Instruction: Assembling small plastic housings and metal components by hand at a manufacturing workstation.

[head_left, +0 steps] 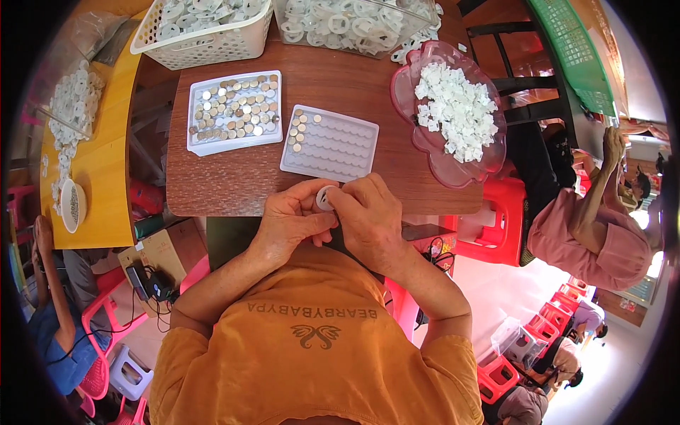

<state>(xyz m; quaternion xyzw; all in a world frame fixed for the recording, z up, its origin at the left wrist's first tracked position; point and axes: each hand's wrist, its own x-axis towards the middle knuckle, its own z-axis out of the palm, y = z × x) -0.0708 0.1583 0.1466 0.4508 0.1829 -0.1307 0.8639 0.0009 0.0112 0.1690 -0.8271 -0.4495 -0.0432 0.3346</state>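
On the brown wooden surface (pixel 241 177) lie a pink dish (pixel 414 134) of white pieces, a tray of metal discs (pixel 234 111) and a mostly bare moulded tray (pixel 329 144). At the near edge, the left hand (pixel 287 221) and right hand (pixel 368 216) meet, both closed on one small white ring (pixel 325 197). It seems an assembling step; the next move probably needs careful fingertip pressure.

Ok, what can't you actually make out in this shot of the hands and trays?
Head view only:
- White ring: mostly covered by the left hand and right hand; its underside is hidden.
- White basket and clear tub: cut off by the top edge.
- Small discs in the tray: too small for detail.
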